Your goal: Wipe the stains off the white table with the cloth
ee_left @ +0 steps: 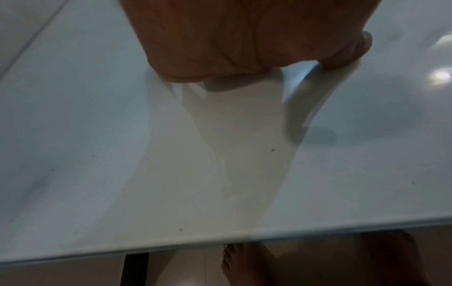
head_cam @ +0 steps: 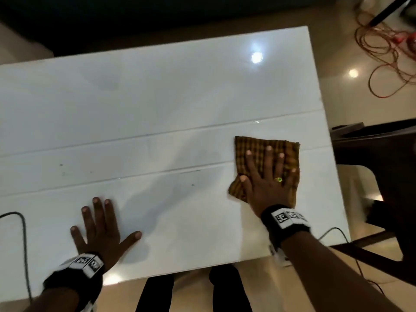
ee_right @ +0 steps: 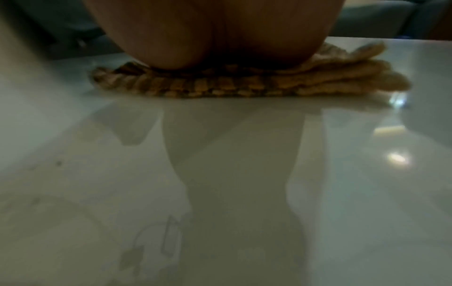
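Right hand [head_cam: 267, 179], grip wide with fingers spread, presses the checked cloth [head_cam: 249, 152] flat on the white desk [head_cam: 157, 104]; left hand [head_cam: 101, 230], grip wide and holding nothing, rests flat well left of it.

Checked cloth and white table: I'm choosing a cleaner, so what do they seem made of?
The brown-and-yellow checked cloth looks like woven cotton, matte; its weave and soft folded layers show in the right wrist view. The white table has a hard glossy top, perhaps glass or lacquered board: it mirrors lamps sharply. Which one cannot be told.

The cloth [head_cam: 270, 154] is brown-and-yellow checked, the table [head_cam: 157, 97] glossy white, the floor cable [head_cam: 382, 52] red.
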Demonstrator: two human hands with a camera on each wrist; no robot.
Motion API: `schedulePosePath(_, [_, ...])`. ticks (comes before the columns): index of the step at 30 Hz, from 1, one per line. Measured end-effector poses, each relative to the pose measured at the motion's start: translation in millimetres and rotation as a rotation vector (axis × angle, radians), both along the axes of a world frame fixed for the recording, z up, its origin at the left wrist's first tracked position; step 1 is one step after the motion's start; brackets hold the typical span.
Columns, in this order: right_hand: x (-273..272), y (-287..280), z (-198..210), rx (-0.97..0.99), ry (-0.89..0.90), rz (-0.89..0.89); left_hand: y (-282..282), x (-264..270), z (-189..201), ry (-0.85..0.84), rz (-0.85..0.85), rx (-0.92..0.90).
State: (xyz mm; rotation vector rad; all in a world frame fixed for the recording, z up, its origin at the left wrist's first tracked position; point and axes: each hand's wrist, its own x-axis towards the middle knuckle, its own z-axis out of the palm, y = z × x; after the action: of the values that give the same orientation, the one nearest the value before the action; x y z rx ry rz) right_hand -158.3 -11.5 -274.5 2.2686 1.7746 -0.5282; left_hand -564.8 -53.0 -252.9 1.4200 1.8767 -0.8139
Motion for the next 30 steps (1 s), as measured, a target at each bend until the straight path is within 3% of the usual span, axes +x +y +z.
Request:
schedulePosePath(5, [-82,-6,-2,0.081,0.178,0.274,4,65,29,0.022,0.038,0.023])
schedulePosePath(8, [-83,-8,1,0.072,0.214,0.338,2,117,24,-0.044,-0.011,0.051])
schedulePosePath(10, [-43,-8,-3,0.097,0.195,0.336,4,152,14,-0.118,-0.052,0.063])
schedulePosePath(12, [13,-7,-7,0.088,0.124,0.204,7,177,6,-0.14,-0.04,0.091])
schedulePosePath(15, [110,-6,-4,0.024,-0.003,-0.016,11,194,3,-0.145,0.036,0.075])
schedulePosePath(17, [155,-5,-2,-0.036,-0.006,-0.053,12,193,4,-0.151,0.032,0.044])
schedulePosePath(21, [164,-9,-1,-0.047,0.078,-0.059,18,195,8,-0.13,0.027,-0.045])
schedulePosePath(27, [164,-104,6,-0.094,0.064,-0.13,21,194,11,-0.085,0.011,-0.053])
schedulePosePath(30, [160,-114,5,-0.063,0.055,-0.142,20,194,11,-0.093,0.018,-0.04])
